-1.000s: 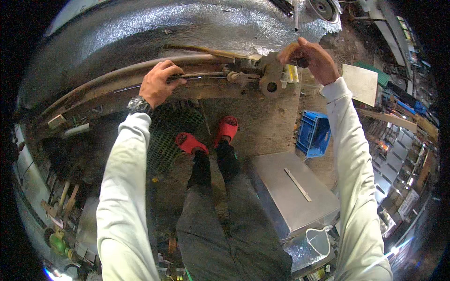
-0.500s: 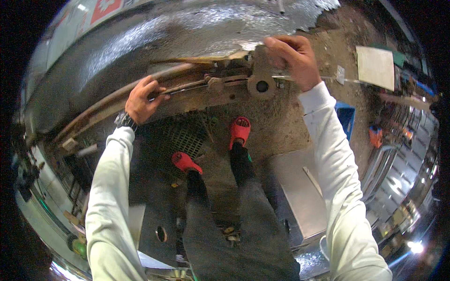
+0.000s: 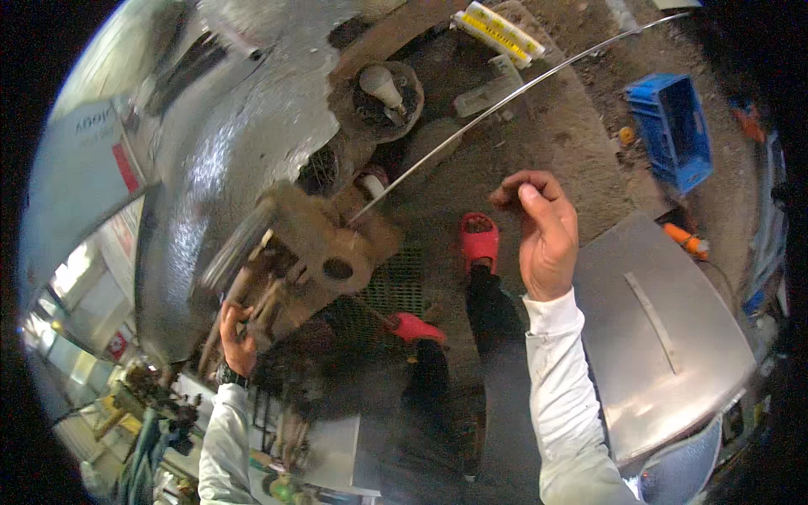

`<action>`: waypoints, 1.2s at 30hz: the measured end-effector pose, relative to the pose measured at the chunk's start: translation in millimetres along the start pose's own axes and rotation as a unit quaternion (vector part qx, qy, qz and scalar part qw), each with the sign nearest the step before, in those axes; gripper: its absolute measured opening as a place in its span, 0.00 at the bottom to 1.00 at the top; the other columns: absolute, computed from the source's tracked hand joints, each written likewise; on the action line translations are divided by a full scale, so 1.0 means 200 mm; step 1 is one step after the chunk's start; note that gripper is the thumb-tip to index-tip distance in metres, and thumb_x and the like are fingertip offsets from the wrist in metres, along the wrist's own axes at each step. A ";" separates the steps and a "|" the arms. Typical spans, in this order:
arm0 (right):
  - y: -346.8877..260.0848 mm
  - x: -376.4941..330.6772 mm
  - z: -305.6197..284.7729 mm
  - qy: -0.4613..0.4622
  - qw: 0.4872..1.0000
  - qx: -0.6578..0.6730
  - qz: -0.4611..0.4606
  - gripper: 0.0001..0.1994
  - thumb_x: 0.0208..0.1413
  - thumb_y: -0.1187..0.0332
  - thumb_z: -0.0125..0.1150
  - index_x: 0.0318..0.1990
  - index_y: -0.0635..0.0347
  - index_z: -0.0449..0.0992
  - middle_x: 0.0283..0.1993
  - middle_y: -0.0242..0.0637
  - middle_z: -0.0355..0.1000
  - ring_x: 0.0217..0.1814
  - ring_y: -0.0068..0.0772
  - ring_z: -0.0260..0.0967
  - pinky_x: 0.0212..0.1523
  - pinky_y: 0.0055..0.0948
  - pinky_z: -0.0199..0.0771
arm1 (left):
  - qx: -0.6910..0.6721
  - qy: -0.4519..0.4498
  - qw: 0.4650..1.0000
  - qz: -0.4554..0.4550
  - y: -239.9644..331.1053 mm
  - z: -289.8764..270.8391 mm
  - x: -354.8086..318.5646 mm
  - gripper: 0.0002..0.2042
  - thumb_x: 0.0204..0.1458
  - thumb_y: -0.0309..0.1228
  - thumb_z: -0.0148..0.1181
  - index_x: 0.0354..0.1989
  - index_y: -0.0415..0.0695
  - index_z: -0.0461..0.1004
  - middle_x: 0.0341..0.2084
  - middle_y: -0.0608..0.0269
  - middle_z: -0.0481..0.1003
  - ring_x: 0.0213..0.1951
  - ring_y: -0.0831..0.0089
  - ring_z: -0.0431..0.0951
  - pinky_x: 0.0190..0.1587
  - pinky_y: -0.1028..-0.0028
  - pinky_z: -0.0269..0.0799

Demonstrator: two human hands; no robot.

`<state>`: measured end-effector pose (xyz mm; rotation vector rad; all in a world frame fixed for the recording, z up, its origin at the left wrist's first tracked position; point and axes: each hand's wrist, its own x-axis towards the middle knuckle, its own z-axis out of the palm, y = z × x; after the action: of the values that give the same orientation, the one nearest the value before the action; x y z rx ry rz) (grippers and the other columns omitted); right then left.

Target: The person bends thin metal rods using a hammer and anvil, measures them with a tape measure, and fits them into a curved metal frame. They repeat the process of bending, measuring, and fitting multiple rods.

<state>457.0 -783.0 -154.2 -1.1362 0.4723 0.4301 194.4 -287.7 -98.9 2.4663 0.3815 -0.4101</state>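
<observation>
Rusty metal makes up the bracket [image 3: 324,252], which sticks out from the grey machine [image 3: 227,151] above the grate [image 3: 396,286]. The left hand [image 3: 237,337] is clenched on a bar [image 3: 252,307] below it, probably to steady it. The right hand [image 3: 543,231] is lifted and half curled, holding nothing, just beside a thin rod [image 3: 505,93] that runs from the bracket up to the right.

Rusty rough metal bracket [image 3: 324,252], glossy steel sheet [image 3: 665,337]
</observation>
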 end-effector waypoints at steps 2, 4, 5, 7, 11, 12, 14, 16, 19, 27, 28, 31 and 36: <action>0.06 0.05 -0.03 -0.010 0.999 -0.005 0.052 0.12 0.67 0.67 0.57 0.47 0.68 0.77 0.43 0.41 0.77 0.47 0.31 0.75 0.55 0.31 0.71 | -0.045 -0.035 0.997 -0.051 -0.12 -0.06 -0.03 0.27 0.51 0.14 0.57 0.62 0.44 0.68 0.57 0.48 0.67 0.56 0.55 0.75 0.58 0.60 0.75; 0.12 0.08 -0.08 -0.037 0.993 -0.098 0.049 0.11 0.66 0.66 0.57 0.45 0.67 0.77 0.43 0.40 0.77 0.47 0.30 0.74 0.55 0.30 0.70 | -0.077 -0.075 0.990 -0.090 -0.20 -0.16 -0.06 0.23 0.56 0.19 0.62 0.61 0.45 0.69 0.61 0.48 0.65 0.60 0.55 0.74 0.59 0.58 0.76; 0.15 0.09 -0.10 -0.045 0.986 -0.152 0.042 0.11 0.66 0.66 0.57 0.45 0.67 0.78 0.42 0.40 0.77 0.48 0.30 0.74 0.55 0.29 0.69 | -0.021 -0.079 0.995 -0.061 -0.13 -0.13 -0.01 0.18 0.60 0.26 0.60 0.58 0.43 0.69 0.56 0.50 0.67 0.56 0.56 0.76 0.57 0.58 0.76; 0.08 0.14 -0.23 -0.061 0.985 -0.155 0.052 0.12 0.66 0.65 0.58 0.44 0.66 0.78 0.43 0.38 0.76 0.47 0.29 0.72 0.54 0.29 0.68 | -0.062 -0.057 0.983 -0.163 -0.06 -0.08 -0.06 0.16 0.67 0.39 0.54 0.55 0.41 0.70 0.51 0.54 0.69 0.51 0.60 0.78 0.54 0.61 0.77; 0.18 0.15 -0.33 -0.032 0.987 -0.144 0.068 0.12 0.65 0.65 0.58 0.44 0.66 0.78 0.43 0.38 0.75 0.47 0.30 0.71 0.53 0.29 0.68 | -0.124 -0.021 0.936 -0.330 -0.07 -0.18 -0.19 0.30 0.60 0.47 0.65 0.63 0.39 0.66 0.57 0.50 0.70 0.55 0.57 0.75 0.59 0.63 0.71; 0.20 0.15 -0.35 -0.024 0.981 -0.179 0.072 0.11 0.64 0.65 0.59 0.45 0.65 0.78 0.43 0.39 0.74 0.47 0.31 0.72 0.52 0.31 0.69 | -0.030 -0.050 0.957 -0.285 -0.08 -0.21 -0.21 0.36 0.55 0.47 0.72 0.66 0.38 0.65 0.59 0.47 0.69 0.57 0.54 0.74 0.62 0.62 0.69; 0.24 0.12 -0.33 0.037 0.981 -0.161 0.102 0.13 0.64 0.63 0.59 0.45 0.66 0.77 0.43 0.39 0.74 0.47 0.33 0.72 0.52 0.33 0.70 | 0.016 -0.076 0.964 -0.253 -0.10 -0.22 -0.23 0.35 0.54 0.45 0.72 0.65 0.38 0.65 0.57 0.47 0.69 0.55 0.53 0.74 0.60 0.61 0.69; 0.25 0.13 -0.32 0.023 0.983 -0.165 0.081 0.16 0.63 0.59 0.60 0.42 0.66 0.76 0.41 0.42 0.73 0.47 0.34 0.72 0.49 0.34 0.71 | 0.016 -0.092 0.965 -0.245 -0.10 -0.19 -0.22 0.34 0.52 0.43 0.71 0.64 0.38 0.65 0.55 0.47 0.69 0.54 0.52 0.73 0.58 0.60 0.69; 0.25 0.15 -0.36 -0.066 0.974 -0.207 0.063 0.16 0.63 0.57 0.60 0.39 0.66 0.74 0.41 0.44 0.72 0.47 0.35 0.73 0.48 0.32 0.71 | 0.022 -0.108 0.967 -0.231 -0.11 -0.16 -0.21 0.33 0.51 0.40 0.71 0.62 0.38 0.65 0.52 0.46 0.69 0.51 0.51 0.73 0.55 0.58 0.69; -0.21 0.19 0.07 -0.394 0.916 -0.045 -0.064 0.12 0.55 0.64 0.68 0.26 0.61 0.78 0.23 0.39 0.74 0.24 0.42 0.73 0.25 0.34 0.72 | 0.068 -0.120 0.989 -0.060 -0.16 -0.06 -0.14 0.30 0.47 0.32 0.70 0.58 0.37 0.66 0.45 0.46 0.68 0.44 0.47 0.71 0.48 0.54 0.69; -0.23 0.19 0.17 -0.376 0.920 -0.037 -0.100 0.13 0.56 0.60 0.67 0.26 0.60 0.80 0.22 0.35 0.74 0.22 0.39 0.74 0.25 0.32 0.74 | 0.078 -0.113 0.990 -0.022 -0.16 -0.03 -0.13 0.30 0.46 0.31 0.70 0.57 0.37 0.66 0.44 0.45 0.68 0.43 0.46 0.71 0.47 0.54 0.69; -0.29 0.18 0.58 -0.355 0.917 -0.052 -0.176 0.21 0.61 0.50 0.58 0.31 0.61 0.82 0.27 0.36 0.76 0.26 0.36 0.75 0.31 0.29 0.76 | 0.120 -0.086 0.984 0.096 -0.15 -0.01 -0.07 0.29 0.44 0.28 0.70 0.56 0.37 0.66 0.41 0.45 0.68 0.41 0.45 0.71 0.44 0.52 0.69; -0.34 0.11 1.07 -0.525 0.845 -0.097 -0.048 0.32 0.67 0.40 0.47 0.29 0.64 0.76 0.27 0.38 0.67 0.27 0.31 0.64 0.31 0.32 0.61 | 0.107 -0.023 0.981 0.161 0.00 0.01 0.05 0.25 0.46 0.24 0.65 0.55 0.37 0.68 0.40 0.44 0.69 0.41 0.43 0.71 0.45 0.52 0.70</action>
<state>543.3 -606.4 -41.4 -0.9394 -0.6049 0.9396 202.9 -286.6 -103.6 2.6593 -0.0886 -0.3854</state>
